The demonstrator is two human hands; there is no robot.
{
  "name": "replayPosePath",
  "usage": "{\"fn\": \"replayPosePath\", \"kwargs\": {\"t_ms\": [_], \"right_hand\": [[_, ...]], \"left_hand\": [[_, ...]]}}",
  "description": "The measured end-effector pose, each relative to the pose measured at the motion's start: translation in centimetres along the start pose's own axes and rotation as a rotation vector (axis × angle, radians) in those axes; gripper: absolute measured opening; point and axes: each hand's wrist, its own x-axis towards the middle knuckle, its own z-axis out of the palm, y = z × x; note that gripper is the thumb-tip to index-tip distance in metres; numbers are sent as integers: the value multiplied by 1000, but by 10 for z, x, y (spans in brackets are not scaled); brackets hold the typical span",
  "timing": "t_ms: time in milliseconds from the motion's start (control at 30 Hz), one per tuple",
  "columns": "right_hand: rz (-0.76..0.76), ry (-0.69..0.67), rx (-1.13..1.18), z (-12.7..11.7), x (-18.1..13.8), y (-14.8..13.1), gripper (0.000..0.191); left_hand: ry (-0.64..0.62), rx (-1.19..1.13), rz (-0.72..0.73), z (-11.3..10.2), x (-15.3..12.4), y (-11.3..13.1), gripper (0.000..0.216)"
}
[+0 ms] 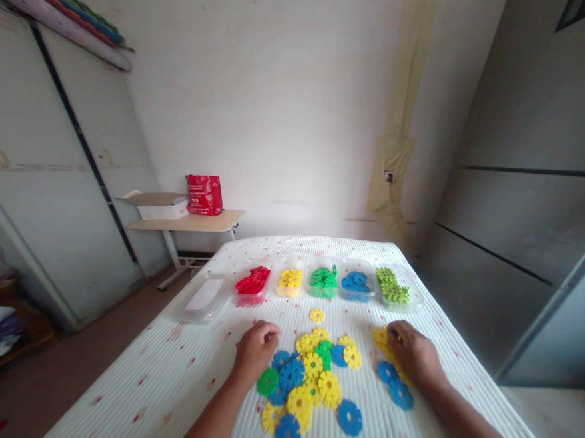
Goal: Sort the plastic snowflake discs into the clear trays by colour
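Text log, read remotely: no wording I can make out. The only print I find is white lettering [202, 200] on the front of the red bag [213, 188], which stands on the side table [207, 222] to the left of the view, near the wall. I note several rows, the characters in one larger than in the others. From my feed the strokes are too small and blurred; I cannot determine the words or any brand, so I enter the lettering as illegible.
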Motion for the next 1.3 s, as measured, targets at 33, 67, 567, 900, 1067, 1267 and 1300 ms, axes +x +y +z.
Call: {"fn": "replayPosePath", "kwargs": {"t_ms": [33, 67, 567, 900, 1067, 1267, 1300], "right_hand": [[-5, -10, -8, 1, -1, 0, 25], [-7, -20, -14, 2, -1, 0, 25], [-39, -27, -80, 7, -1, 2, 27], [-80, 3, -131, 10, -2, -2, 28], [-79, 9, -139, 11, -3, -1, 28], [-77, 1, -120, 9, -3, -1, 28], [-77, 0, -117, 9, -3, -2, 28]], "left_hand": [[-13, -1, -1, 0, -1, 3, 18], [-29, 4, -3, 1, -1, 7, 18], [-216, 100, -234, 22, 13, 58, 15], [-121, -435, -287, -11, 60, 47, 12], [97, -498, -317, -18, 111, 52, 23], [203, -384, -328, 3, 107, 40, 33], [190, -355, -309, 5, 98, 37, 27]]}}
